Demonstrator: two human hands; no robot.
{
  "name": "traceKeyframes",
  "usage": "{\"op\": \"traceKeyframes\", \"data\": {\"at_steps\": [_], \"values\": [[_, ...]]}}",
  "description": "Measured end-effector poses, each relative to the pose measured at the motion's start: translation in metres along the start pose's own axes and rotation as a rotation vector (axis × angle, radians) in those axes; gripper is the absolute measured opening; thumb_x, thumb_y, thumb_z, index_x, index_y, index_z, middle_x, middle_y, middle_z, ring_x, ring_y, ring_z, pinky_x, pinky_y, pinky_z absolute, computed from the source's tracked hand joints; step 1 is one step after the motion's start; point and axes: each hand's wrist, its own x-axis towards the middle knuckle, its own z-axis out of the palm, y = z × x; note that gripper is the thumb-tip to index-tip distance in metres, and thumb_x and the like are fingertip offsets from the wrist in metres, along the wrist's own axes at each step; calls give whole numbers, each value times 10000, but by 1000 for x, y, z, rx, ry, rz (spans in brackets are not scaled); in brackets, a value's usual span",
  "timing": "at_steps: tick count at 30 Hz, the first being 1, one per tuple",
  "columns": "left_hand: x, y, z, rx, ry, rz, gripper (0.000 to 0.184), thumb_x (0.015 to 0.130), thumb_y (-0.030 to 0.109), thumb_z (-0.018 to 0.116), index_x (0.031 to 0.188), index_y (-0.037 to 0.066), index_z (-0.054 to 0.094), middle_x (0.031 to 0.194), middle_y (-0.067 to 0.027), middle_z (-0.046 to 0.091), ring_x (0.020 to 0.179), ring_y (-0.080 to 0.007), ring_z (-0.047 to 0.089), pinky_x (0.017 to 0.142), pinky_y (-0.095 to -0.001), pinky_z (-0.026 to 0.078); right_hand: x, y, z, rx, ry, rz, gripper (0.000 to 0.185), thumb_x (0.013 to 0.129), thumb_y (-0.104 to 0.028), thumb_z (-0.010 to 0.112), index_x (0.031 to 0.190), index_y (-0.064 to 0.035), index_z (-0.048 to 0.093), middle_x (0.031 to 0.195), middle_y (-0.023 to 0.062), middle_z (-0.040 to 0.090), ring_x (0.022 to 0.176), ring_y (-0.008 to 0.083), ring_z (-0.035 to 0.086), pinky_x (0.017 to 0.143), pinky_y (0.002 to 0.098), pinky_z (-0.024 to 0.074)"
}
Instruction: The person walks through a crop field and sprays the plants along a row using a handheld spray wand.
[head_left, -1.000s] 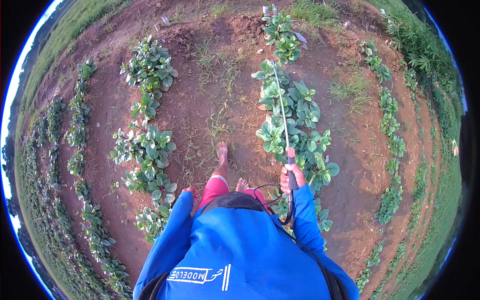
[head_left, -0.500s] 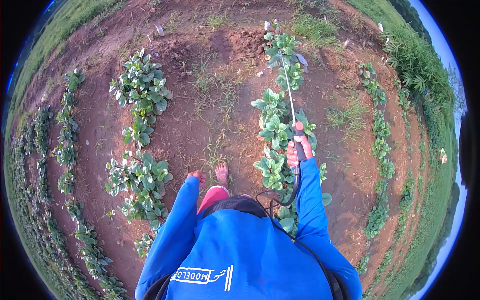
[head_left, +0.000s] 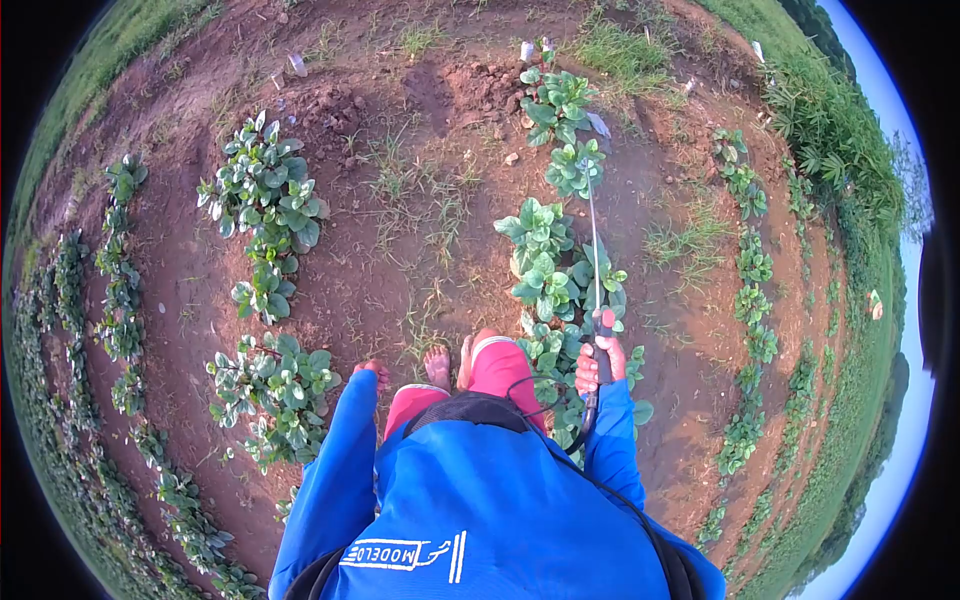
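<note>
My right hand is wrapped around the black handle of a sprayer wand. The wand's thin metal lance points forward over the leafy plants of the row on my right, its tip among the leaves of a plant farther up. A black hose runs from the handle back toward my body. My left hand hangs low beside my leg, its fingers curled in a loose fist with nothing visible in it. Nearest to that hand is a bushy plant in the left row.
Bare soil with grass tufts separates the rows, and my bare feet are on it. More crop rows run on both sides. White cup-like objects stand near the far row ends. Tall green growth borders the right.
I have stepped forward; a second foot and leg now show. My right hand and the wand have come back nearer my body, the lance tip now over a closer plant. My left hand has swung back.
</note>
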Motion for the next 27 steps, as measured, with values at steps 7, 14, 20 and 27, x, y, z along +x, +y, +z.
{"op": "traceKeyframes", "data": {"at_steps": [7, 14, 20, 27], "values": [[31, 57, 27, -41, -25, -77, 254, 717, 234, 439, 709, 16, 567, 581, -107, 555, 413, -196, 482, 348, -333, 369, 35, -49, 10, 92, 8, 55, 303, 750, -375, 480, 725, -74, 501, 518, 10, 424, 378, 133, 398, 361, 286, 361], [28, 150, 51, -68, 18, -3, 247, 715, 226, 438, 706, 22, 576, 596, -103, 568, 410, -187, 481, 365, -322, 385, 112, -169, 57, -13, 21, -80, 292, 748, -368, 486, 675, -86, 505, 482, 16, 437, 345, 150, 402, 320, 299, 358], [3, 237, 73, -28, 62, 87, 228, 704, 229, 458, 685, 36, 577, 582, -92, 557, 409, -161, 466, 378, -296, 382, 174, -265, 107, -134, 47, -68, 265, 760, -351, 518, 663, -107, 487, 453, 6, 409, 344, 136, 416, 296, 291, 361], [-2, 266, 72, -166, 53, 138, 213, 695, 231, 474, 680, 39, 566, 562, -82, 537, 392, -147, 450, 349, -290, 344, 248, -325, 158, -268, 83, 59, 300, 728, -374, 577, 616, -133, 437, 477, -7, 397, 318, 128, 379, 283, 275, 332]]}}
